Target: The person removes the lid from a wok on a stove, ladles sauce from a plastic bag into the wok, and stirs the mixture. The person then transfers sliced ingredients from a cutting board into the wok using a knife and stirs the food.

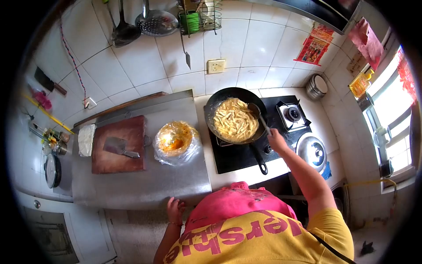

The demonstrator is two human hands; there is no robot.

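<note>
Two vessels on the worktops show their contents. The nearer is a bowl (181, 157) wrapped in clear plastic, on the steel counter (149, 190); orange-yellow residue is smeared inside it. Beyond it to the right, a dark wok (212, 107) sits over the left side of the black hob (229, 165), its long handle pointing back toward the person, and the food is inside. Farther off, in the corner, the round metal canister (316, 87) keeps its contents hidden, and high on the wall a green cup (189, 22) stands in a wire rack (211, 16).

The food (234, 124) is a mass of pale yellow strips, lying in all directions in a glossy, yellowish liquid. It covers the base of the wok, with dark wall bare around it.

Nearest the body, the left hand (176, 208) is beside the counter's front edge, fingers loosely curled, grasping nothing that can be seen; whether it touches the edge cannot be told. Farther forward, the right hand (277, 140) is closed around the end of a ladle (263, 120), whose shaft slants over the wok's rim and whose head rests at the right side of the food.
</note>
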